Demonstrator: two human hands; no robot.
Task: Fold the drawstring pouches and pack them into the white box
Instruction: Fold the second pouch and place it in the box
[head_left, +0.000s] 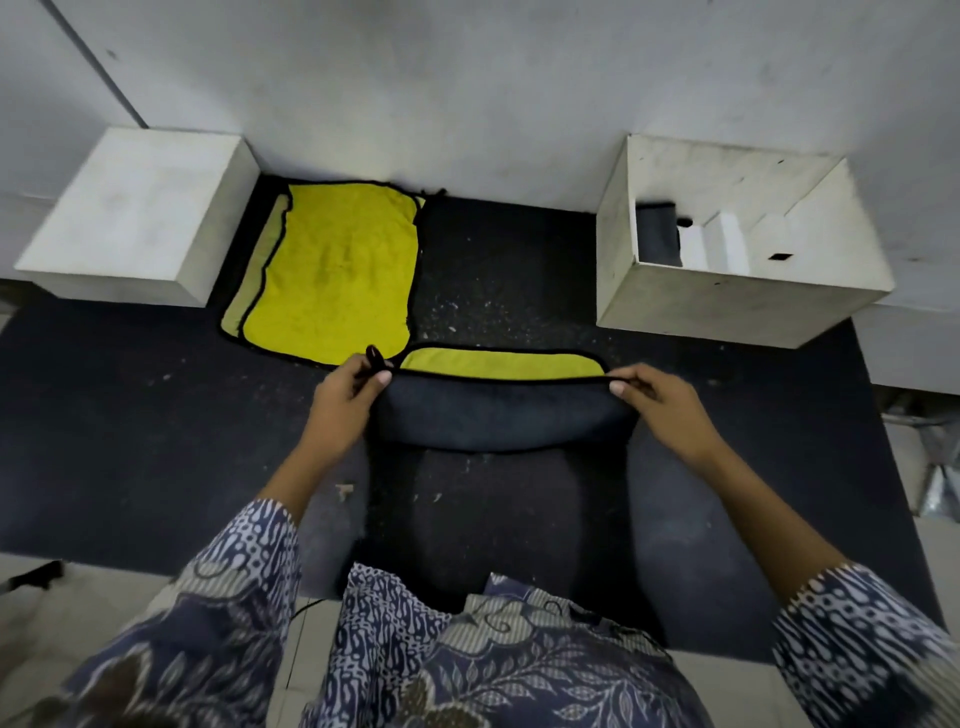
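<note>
A drawstring pouch (501, 410), dark on one face and yellow on the other, lies on the black mat in front of my knees, its near half turned up over the yellow. My left hand (345, 389) pinches its left corner by the black cord loop. My right hand (657, 397) pinches the right corner. A small stack of yellow pouches (332, 270) lies flat further back on the left. The open white box (618, 244) stands at the back right with a dark folded pouch (658, 231) inside against its left wall.
A shut white box (140, 218) stands at the back left against the grey wall. The black mat (130, 415) covers the floor, dusted with pale crumbs. White cardboard inserts (724, 244) sit inside the open box. Clutter lies at the far right edge.
</note>
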